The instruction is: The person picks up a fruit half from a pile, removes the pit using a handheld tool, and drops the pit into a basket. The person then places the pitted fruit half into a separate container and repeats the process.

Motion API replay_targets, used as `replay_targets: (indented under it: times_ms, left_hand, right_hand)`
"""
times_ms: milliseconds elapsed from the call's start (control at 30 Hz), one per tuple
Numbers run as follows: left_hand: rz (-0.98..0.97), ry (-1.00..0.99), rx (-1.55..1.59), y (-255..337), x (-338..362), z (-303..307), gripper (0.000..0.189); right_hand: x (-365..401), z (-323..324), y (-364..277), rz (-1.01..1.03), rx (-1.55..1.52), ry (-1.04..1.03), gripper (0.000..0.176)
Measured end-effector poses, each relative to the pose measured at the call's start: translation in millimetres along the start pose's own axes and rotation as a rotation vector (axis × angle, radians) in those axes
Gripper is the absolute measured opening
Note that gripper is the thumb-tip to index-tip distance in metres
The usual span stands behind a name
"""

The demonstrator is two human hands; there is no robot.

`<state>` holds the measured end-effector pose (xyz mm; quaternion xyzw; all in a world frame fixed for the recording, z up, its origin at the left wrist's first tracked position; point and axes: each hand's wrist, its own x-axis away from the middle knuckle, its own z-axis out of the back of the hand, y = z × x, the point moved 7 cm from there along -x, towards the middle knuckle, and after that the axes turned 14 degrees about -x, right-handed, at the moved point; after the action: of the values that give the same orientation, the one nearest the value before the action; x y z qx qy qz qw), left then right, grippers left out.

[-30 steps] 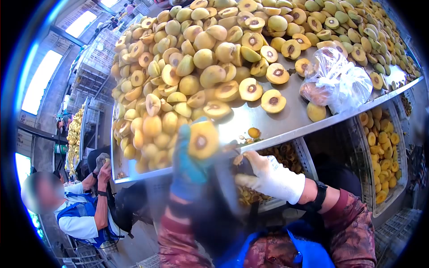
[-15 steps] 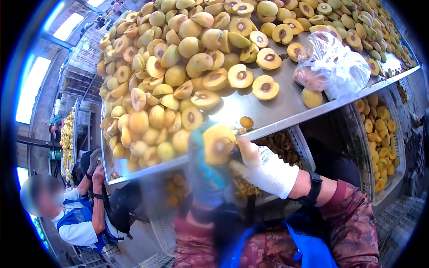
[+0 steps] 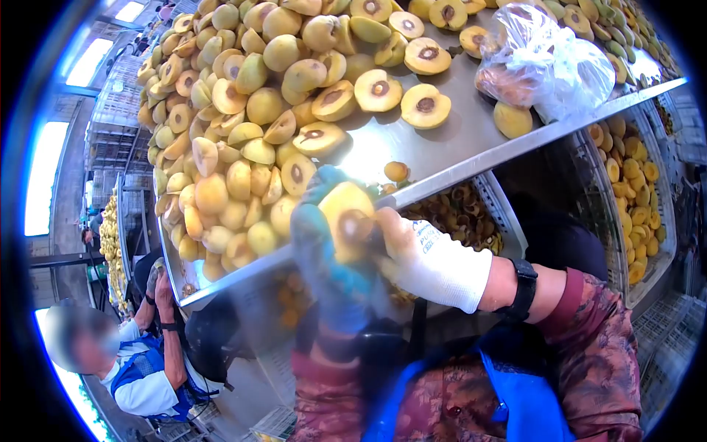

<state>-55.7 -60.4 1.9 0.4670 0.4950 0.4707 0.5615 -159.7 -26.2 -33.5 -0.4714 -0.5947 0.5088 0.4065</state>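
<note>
The left grip (image 3: 324,269) is clenching the peach half (image 3: 345,219) just off the bench (image 3: 442,147) edge while the right grip (image 3: 431,261), closure impossible to tell, is pressing at the pit, risking a slip on slick flesh

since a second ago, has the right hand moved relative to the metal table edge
Yes. The right hand has risen toward the metal table's edge and now touches the peach half in the left hand.

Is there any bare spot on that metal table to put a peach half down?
One bare steel patch by the table's front edge, between the peach pile, the plastic bag and a small scrap. Elsewhere fruit is heaped.
</note>
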Motion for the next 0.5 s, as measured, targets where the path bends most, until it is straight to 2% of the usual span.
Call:
replay_targets:
  times_ms: [133, 167, 200, 267, 300, 433, 500]
  left_hand:
    - [0.017, 0.01, 0.064, -6.6, 0.7, 4.0, 0.058]
    - [-0.095, 0.0, -0.172, -0.2, 0.4, 6.7, 0.057]
    - [-0.208, -0.011, -0.407, 6.0, 1.4, 7.2, 0.056]
    - [-0.311, -0.032, -0.565, 9.5, 2.2, 7.1, 0.055]
    - [-0.303, -0.044, -0.487, 7.8, 0.0, 7.6, 0.055]
    - [-0.24, -0.016, -0.373, 11.1, -2.8, 5.0, 0.055]
    - [-0.137, 0.007, -0.078, 8.8, -3.8, 1.9, 0.056]
  right_hand:
    - [5.4, -2.3, 3.8, -0.153, -0.114, -0.029, 0.066]
    - [6.8, -2.5, 1.7, -0.176, -0.132, -0.037, 0.068]
    - [7.4, -2.8, -0.9, -0.168, -0.145, -0.046, 0.068]
    - [7.0, -4.7, 1.3, -0.116, -0.119, -0.058, 0.043]
    - [3.6, -6.0, 4.0, -0.069, -0.077, -0.057, 0.026]
    - [2.9, -4.5, -2.3, -0.134, -0.158, -0.063, 0.029]
    - [0.7, -5.6, -2.8, -0.06, -0.175, -0.031, 0.029]
